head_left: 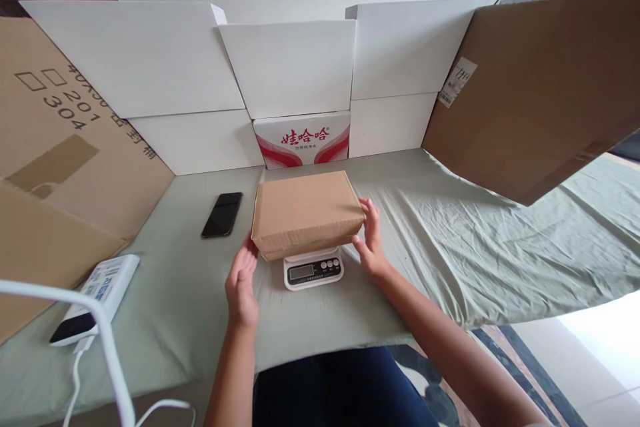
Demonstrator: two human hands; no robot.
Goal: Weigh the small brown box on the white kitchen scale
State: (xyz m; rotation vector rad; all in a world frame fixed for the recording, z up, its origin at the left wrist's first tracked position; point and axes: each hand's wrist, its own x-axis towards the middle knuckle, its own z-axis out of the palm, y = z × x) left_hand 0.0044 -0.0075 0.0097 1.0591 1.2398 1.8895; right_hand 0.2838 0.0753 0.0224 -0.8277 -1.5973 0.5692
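A closed brown cardboard box [306, 207] sits over a small white digital scale [314, 270], hiding the scale's platform; whether its weight rests there I cannot tell. The scale's front panel shows a grey display, which looks blank, and several round buttons. My left hand [243, 280] holds the box at its left side near the front corner, its fingertips partly hidden behind the edge. On the opposite side my right hand [371, 240] grips the right end, with the thumb by the lower front corner and the fingers along the side.
A black phone [223, 215] lies left of the box. A white power strip [97, 300] and a white curved tube [100, 320] are at the left front. White boxes [290, 67] and a red-and-white carton [303, 140] line the back; large cardboard [530, 93] stands at both sides.
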